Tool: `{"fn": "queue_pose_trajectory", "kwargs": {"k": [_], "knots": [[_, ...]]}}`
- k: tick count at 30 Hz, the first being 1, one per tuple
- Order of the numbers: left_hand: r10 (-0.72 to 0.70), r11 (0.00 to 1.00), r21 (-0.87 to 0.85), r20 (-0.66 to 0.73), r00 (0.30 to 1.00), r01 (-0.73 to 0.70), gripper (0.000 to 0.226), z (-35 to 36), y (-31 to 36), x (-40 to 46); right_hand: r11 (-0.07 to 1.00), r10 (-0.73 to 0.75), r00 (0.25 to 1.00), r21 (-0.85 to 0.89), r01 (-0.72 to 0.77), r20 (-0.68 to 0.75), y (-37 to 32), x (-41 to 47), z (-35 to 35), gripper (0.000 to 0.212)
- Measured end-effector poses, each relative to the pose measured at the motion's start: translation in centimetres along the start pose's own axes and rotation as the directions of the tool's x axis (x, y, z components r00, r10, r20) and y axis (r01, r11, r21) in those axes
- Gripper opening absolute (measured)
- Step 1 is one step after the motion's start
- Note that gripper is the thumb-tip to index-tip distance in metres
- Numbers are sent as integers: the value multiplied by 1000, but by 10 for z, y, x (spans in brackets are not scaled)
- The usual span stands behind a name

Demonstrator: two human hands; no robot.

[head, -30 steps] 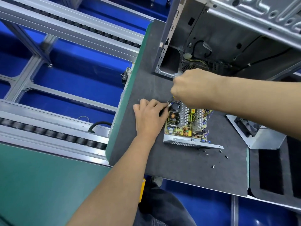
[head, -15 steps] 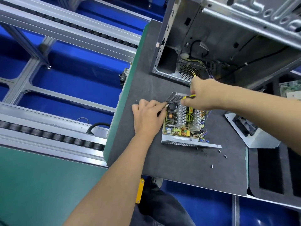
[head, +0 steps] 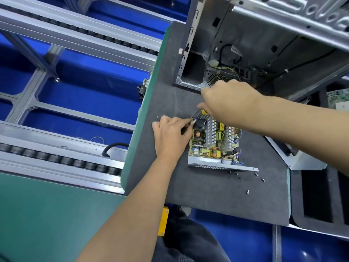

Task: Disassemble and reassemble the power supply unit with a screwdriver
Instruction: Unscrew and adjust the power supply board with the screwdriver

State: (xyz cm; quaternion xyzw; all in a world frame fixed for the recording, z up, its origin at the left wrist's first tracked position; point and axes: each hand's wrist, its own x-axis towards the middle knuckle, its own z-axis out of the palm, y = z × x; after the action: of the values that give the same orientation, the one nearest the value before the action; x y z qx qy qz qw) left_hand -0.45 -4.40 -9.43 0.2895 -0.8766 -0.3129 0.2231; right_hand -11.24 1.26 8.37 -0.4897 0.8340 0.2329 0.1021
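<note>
The opened power supply unit (head: 214,146) lies on the dark grey mat (head: 207,195), its circuit board, heat sinks and coils exposed inside a perforated metal tray. My left hand (head: 171,137) rests on the mat against the unit's left side, fingertips pinching a small part at its far left corner. My right hand (head: 226,100) hovers over the unit's far edge, curled round a screwdriver whose yellow handle (head: 204,111) just shows beneath the fingers; its tip is hidden.
Several loose screws (head: 247,191) lie on the mat in front of the unit. An open computer case (head: 255,44) stands behind. A white metal cover (head: 302,159) sits at the right, beside black foam trays (head: 319,195). Conveyor rails (head: 66,35) run at the left.
My right hand first drew back to the right with the screwdriver, then came forward again over the unit's far left corner. My left hand has stayed in place.
</note>
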Motion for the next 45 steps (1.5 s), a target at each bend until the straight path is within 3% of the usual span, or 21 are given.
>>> {"fn": "queue_pose_trajectory", "kwargs": {"k": [2, 3, 9, 15, 23, 31, 34, 37, 40, 45], "knots": [[1, 1000, 18, 7, 1000, -1, 12, 0, 0, 0, 980, 37, 996, 192, -52, 78, 2, -3, 1, 29], [2, 1000, 31, 11, 1000, -3, 12, -1, 1, 0, 978, 5, 997, 208, -22, 82, 2, -5, 0, 27], [4, 999, 37, 29, 1000, -5, 15, -2, 2, 1, 958, -224, 973, -197, 208, -59, -4, -11, -4, 29], [16, 1000, 21, 27, 1000, -17, 16, -5, 2, -1, 930, -249, 969, -278, 239, 0, -11, 2, -12, 21], [43, 999, 23, -1, 999, -43, 15, -1, -1, -3, 995, -72, 995, -62, 77, 74, -6, 12, -19, 19], [31, 997, 64, 49, 998, -34, 18, -2, -2, -3, 991, 77, 995, 101, -84, 71, -13, 9, -16, 16], [31, 996, 76, 67, 997, -36, 19, -2, -2, -3, 971, 137, 987, 186, -149, 79, 0, -7, -6, 28], [35, 996, 83, 71, 997, -41, 19, -2, -2, -3, 910, 229, 973, 348, -227, 36, 29, -34, 0, 35], [67, 994, 88, 60, 996, -72, 20, -3, -2, -5, 771, 309, 951, 577, -270, 32, 57, -70, 14, 30], [118, 983, 132, 70, 991, -127, 20, -6, 1, -6, 413, 574, 818, 846, -337, 45, 87, -127, 75, 24]]}}
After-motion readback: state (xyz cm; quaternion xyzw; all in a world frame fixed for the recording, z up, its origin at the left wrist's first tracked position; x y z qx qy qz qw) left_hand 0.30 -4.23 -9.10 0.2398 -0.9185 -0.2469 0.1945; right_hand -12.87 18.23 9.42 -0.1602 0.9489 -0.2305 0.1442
